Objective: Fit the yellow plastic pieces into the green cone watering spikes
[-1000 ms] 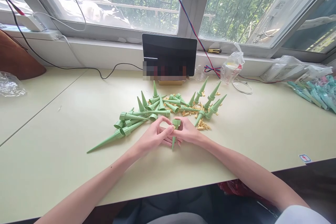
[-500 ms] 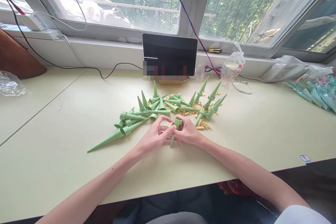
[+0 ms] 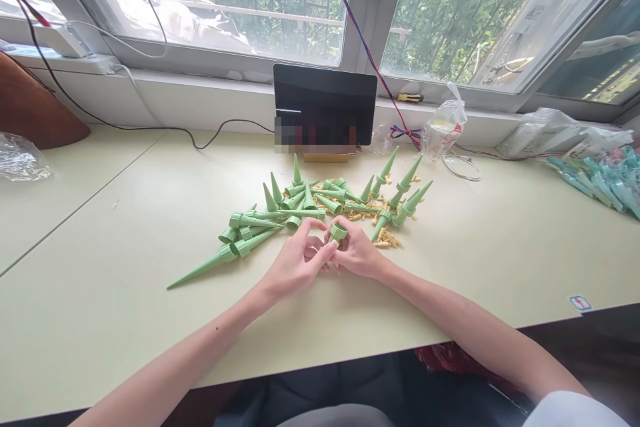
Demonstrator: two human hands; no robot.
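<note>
Between my hands is a green plastic watering spike [image 3: 339, 231], its wide ribbed collar up and its pointed end hidden behind my fingers. My right hand [image 3: 359, 250] is closed around the collar's right side. From the left, my left hand [image 3: 296, 261] has its thumb and curled fingers against the spike's body, just below the collar. Just beyond them spreads a pile of similar green spikes [image 3: 273, 217], some standing point up, others lying down. Small yellow plastic pieces [image 3: 387, 238] lie among and beside those on the right.
A dark tablet [image 3: 325, 100] stands at the back on a small brown box. Behind the right side are a plastic-bagged cup [image 3: 444, 130], a coiled white cable [image 3: 463, 167] and teal wrapped items [image 3: 607, 177]. A black cable [image 3: 195, 145] crosses the back left.
The held spike has tilted, and its point has swung out of sight behind my fingers. My left fingers have curled in more. The pile stays as it was.
</note>
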